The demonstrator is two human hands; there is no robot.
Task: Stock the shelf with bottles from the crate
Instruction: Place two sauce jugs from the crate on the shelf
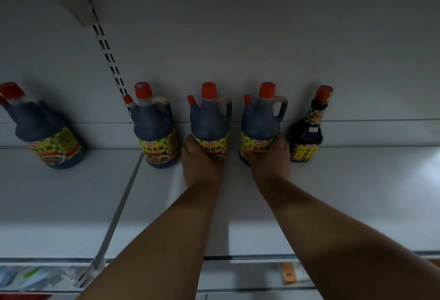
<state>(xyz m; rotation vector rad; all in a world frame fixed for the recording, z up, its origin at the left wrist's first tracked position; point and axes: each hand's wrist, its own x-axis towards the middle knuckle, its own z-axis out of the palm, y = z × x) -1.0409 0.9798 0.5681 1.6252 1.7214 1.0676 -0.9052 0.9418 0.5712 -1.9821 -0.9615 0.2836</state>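
Setting two dark jugs at the back of the shelf (pixel 333 192), the left hand (pixel 202 161) gripped one jug (pixel 210 121) and the right hand (pixel 269 159) another (pixel 260 121), fingers wrapped round each; release seemed next.

Both of the person's bare forearms are reaching forward and upward from the bottom of the view, running roughly parallel with a gap between them. The left hand (pixel 202 164) is curling around the lower body of a jug, thumb on the left side, fingers wrapping its front. The right hand (pixel 270 159) is gripping a second jug the same way, though its fingertips are probably hidden behind the back of the hand.
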